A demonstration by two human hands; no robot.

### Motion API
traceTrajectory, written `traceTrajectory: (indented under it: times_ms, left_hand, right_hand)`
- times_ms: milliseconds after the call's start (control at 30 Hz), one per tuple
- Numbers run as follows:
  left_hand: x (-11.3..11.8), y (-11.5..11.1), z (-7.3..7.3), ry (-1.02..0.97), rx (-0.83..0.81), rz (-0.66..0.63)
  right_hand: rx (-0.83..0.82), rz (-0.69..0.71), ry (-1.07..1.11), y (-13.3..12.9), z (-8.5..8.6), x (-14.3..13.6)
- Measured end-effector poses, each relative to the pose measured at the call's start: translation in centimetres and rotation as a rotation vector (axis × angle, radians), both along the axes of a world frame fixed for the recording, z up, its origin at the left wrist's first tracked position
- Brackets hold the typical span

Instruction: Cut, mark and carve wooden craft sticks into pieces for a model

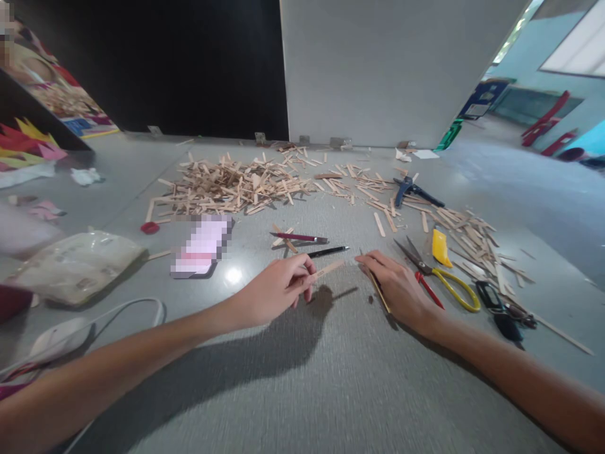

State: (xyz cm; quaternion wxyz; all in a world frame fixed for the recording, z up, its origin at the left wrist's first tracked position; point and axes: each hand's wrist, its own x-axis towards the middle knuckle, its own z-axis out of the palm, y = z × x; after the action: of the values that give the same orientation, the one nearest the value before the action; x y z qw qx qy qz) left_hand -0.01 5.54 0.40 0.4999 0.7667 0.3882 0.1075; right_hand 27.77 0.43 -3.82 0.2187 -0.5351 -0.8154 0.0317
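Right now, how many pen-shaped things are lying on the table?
2: a dark red one in front of the big stick pile, and a black one just nearer you, beside your left hand. Others could be hidden under the sticks.

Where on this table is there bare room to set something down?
Bare grey tabletop lies between left forearm and right forearm; a smaller patch separates the pink-screened phone from the slim burgundy pen. Crowded: the pale wooden stick heap behind, and right, around yellow-handled metal scissors.
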Motion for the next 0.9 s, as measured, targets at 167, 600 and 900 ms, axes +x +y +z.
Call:
traceTrajectory:
  times_ms: [167, 600, 900]
  left_hand:
    - [0.1, 0.6, 1.1, 0.034, -0.082, 0.030]
    - [0.2, 1.8, -1.6, 0.141, -0.251, -0.169]
    - [0.0, 2.1, -2.4, 0.087, -0.151, -0.262]
  right_hand:
    - [-0.078, -0.069, 0.338, 0.5, 1.2, -0.2]
    - [-0.394, 0.066, 0.135, -0.7, 4.4, -0.2]
    - [-0.329, 0.270, -0.002, -2.1, 3.7, -0.8]
